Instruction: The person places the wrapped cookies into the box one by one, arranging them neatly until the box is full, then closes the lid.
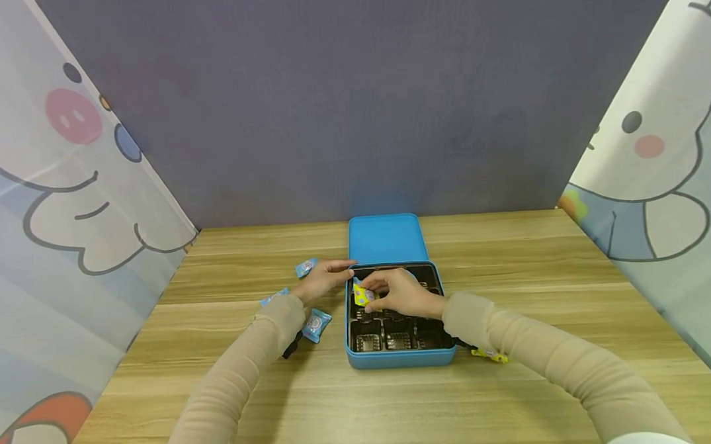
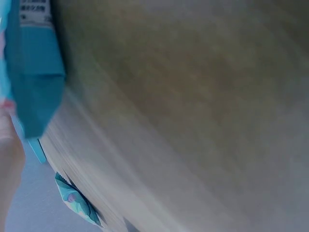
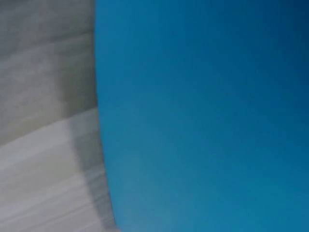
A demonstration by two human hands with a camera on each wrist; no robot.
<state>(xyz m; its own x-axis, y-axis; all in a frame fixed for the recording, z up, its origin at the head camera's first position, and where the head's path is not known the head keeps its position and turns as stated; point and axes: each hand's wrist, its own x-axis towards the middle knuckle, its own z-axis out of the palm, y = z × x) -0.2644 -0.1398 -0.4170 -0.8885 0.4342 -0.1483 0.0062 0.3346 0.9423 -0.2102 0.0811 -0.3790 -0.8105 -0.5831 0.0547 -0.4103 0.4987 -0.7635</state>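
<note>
A blue box [image 1: 400, 359] with a black divided insert [image 1: 398, 326] stands open on the table. Over its left rear compartments, my right hand [image 1: 403, 294] pinches a small yellow wrapped candy [image 1: 364, 294] between thumb and fingers. My left hand [image 1: 325, 278] rests against the box's rear left corner, fingers stretched out along the rim. The left wrist view catches only a sliver of that hand, beside the blue box wall [image 2: 41, 87]. A broad blue surface [image 3: 193, 121] fills most of the right wrist view, which shows no fingers.
The flat blue lid [image 1: 387, 238] lies behind the box, near the dark back wall. Blue wrapped candies lie left of the box, one [image 1: 316, 324] by the left wrist and another [image 1: 306, 268] farther back. A yellow wrapper [image 1: 489, 356] shows beneath the right forearm.
</note>
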